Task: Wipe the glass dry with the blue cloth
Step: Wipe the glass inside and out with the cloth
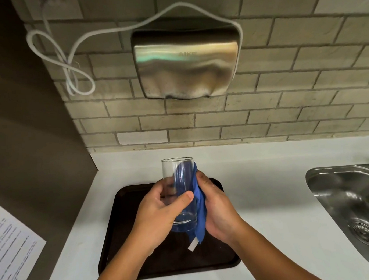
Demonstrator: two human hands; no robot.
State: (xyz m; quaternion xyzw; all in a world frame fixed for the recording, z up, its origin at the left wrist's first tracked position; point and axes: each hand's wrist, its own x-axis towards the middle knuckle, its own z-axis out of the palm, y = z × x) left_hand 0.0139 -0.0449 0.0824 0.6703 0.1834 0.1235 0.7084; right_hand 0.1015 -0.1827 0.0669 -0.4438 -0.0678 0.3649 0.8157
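A tall clear glass (174, 173) is held upright above a dark tray (123, 211), its mouth pointing up and away from me. My left hand (160, 210) grips its lower half, thumb across the front. The blue cloth (199, 207) is pressed against the glass's right side and back by my right hand (217, 210). A white label hangs from the cloth's lower end. Through the glass the cloth shows blue behind it.
The tray lies on a white counter (270, 177). A steel sink (349, 202) is set into the counter at the right. A metal hand dryer (186, 62) hangs on the brick wall ahead. A printed paper (9, 248) is at the left.
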